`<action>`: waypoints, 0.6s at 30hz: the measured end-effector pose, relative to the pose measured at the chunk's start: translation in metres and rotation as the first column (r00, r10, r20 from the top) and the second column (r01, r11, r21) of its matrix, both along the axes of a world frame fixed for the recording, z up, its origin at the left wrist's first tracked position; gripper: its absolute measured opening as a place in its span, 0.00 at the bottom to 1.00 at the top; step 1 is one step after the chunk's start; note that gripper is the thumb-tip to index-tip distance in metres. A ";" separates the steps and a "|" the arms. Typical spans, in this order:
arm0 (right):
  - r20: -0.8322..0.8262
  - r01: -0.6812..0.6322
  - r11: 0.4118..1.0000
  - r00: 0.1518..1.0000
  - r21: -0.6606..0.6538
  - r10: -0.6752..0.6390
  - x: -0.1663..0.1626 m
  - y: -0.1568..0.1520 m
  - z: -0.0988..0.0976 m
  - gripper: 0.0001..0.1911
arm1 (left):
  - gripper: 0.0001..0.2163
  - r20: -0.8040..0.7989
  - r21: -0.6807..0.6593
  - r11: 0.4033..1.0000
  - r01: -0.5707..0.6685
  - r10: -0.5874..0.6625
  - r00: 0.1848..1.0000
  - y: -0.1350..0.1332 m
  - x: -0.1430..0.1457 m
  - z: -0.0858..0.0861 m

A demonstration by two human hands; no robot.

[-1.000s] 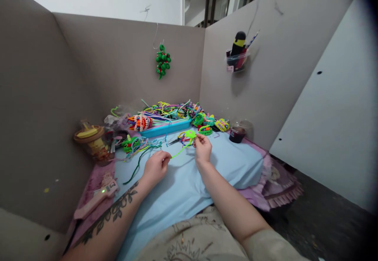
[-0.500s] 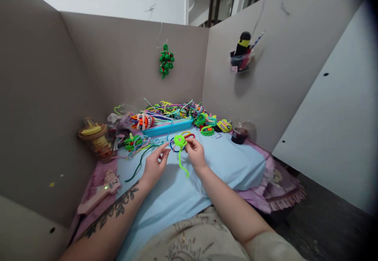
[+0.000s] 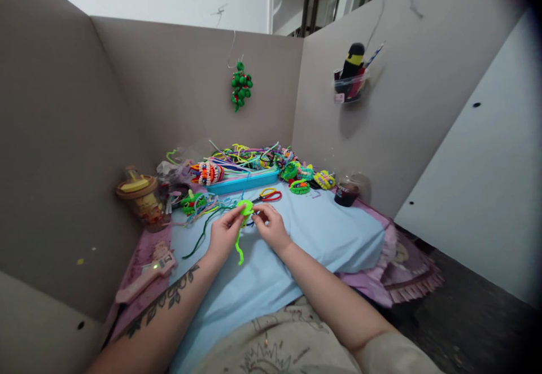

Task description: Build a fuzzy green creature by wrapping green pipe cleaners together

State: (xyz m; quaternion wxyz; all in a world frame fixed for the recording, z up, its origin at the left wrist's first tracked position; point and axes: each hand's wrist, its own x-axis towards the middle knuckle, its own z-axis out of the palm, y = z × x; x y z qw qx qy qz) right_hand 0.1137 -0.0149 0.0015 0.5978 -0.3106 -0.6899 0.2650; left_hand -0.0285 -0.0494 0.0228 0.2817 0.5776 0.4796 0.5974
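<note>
Both hands meet over a light blue cloth (image 3: 322, 233). My left hand (image 3: 222, 236) and my right hand (image 3: 271, 228) pinch a bright green pipe-cleaner piece (image 3: 243, 210) between them. It has a coiled round head at the fingertips, and its fuzzy tail (image 3: 238, 250) hangs down between the hands. My left forearm carries a dark tattoo. Red-and-yellow scissors (image 3: 269, 195) lie just beyond my right hand.
A blue tray (image 3: 243, 183) heaped with coloured pipe cleaners stands at the back, with woven bracelets (image 3: 307, 177) to its right. A jar (image 3: 141, 198) stands left, a dark cup (image 3: 346, 192) right, a pink glue gun (image 3: 146, 277) near left. Grey panels wall in the space.
The green piece moved left and nearer, from beside my right hand to between both hands. My left hand rose to pinch its coiled head. The tail now hangs down.
</note>
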 end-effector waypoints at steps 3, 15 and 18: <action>0.027 0.083 0.992 0.996 0.098 -0.086 -0.001 -0.005 0.001 0.08 | 0.15 -0.008 -0.013 1.000 0.002 -0.002 1.000 -0.002 0.000 0.002; 0.022 0.154 0.986 0.988 0.064 -0.155 -0.002 -0.007 0.007 0.07 | 0.14 -0.008 -0.005 1.000 -0.004 0.004 1.000 -0.009 0.006 0.004; -0.013 0.137 0.990 0.990 -0.035 -0.137 -0.004 -0.007 0.005 0.08 | 0.15 -0.001 0.001 1.000 -0.025 0.025 1.000 -0.007 0.006 0.002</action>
